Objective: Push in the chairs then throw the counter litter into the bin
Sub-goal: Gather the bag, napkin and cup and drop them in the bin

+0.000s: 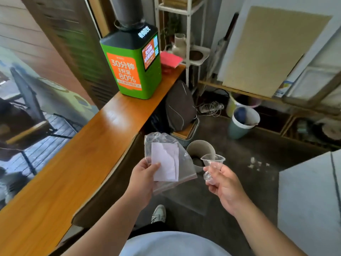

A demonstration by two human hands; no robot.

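Note:
My left hand (143,179) grips a clear plastic zip bag (167,145) with white paper slips (165,161) against it, held just off the edge of the wooden counter (77,163). My right hand (224,185) pinches a small clear plastic cup (212,163) by its lower part. Both hands hover above a round beige bin (200,147) on the floor, with dark litter inside. A second bin, white-rimmed and teal (241,124), stands farther off to the right. Outside the window on the left is a dark folding chair (27,115).
A green and orange charging kiosk (132,65) stands on the counter's far end, pink paper (169,59) behind it. A dark bag (180,108) sits under the counter. A white shelf rack (188,39) and a white box (310,200) flank the floor space.

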